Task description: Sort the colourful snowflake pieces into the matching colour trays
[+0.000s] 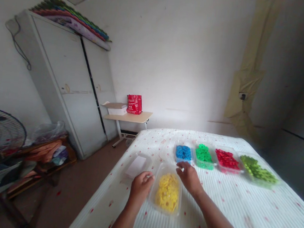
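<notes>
– What could go wrong?
– A careless knock could tip the clear tub [165, 168], spilling its yellow pieces [167, 193]
– Is anything holding it?
– Left hand [140, 187] and right hand [189, 175] flank it on the counter [212, 218], loosely curled, seemingly empty; contact unclear
– Its look?
– Rectangular, see-through, pieces heaped toward the near end

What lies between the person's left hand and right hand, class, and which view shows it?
In the head view, a clear tub with yellow pieces lies between the left hand and right hand.
</notes>
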`<act>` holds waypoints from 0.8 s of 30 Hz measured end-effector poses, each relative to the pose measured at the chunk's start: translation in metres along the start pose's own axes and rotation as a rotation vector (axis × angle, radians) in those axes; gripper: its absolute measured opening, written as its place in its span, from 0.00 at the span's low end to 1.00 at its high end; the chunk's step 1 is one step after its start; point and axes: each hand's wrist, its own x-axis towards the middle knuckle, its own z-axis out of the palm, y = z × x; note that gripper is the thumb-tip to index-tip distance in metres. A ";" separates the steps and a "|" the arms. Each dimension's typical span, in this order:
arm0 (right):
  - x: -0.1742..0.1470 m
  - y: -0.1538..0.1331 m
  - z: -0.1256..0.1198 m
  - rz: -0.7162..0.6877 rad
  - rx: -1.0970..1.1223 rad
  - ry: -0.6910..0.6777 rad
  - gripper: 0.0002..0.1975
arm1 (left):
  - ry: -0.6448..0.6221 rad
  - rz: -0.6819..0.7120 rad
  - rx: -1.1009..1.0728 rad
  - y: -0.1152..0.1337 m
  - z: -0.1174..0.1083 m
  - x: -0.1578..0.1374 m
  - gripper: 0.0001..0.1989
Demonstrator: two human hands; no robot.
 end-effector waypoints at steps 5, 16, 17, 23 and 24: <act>0.000 0.000 0.000 0.033 0.074 0.005 0.12 | -0.050 0.004 -0.073 0.003 0.017 0.016 0.18; -0.012 0.000 0.010 0.201 0.303 0.025 0.12 | -0.049 0.036 -0.078 -0.001 0.023 0.009 0.13; -0.013 0.000 0.011 0.213 0.330 0.019 0.12 | -0.049 0.038 -0.081 -0.001 0.023 0.009 0.13; -0.017 0.001 0.014 0.245 0.398 0.045 0.13 | -0.064 0.048 -0.098 -0.004 0.023 0.009 0.13; -0.017 0.001 0.014 0.251 0.405 0.054 0.14 | -0.064 0.046 -0.102 -0.005 0.023 0.010 0.13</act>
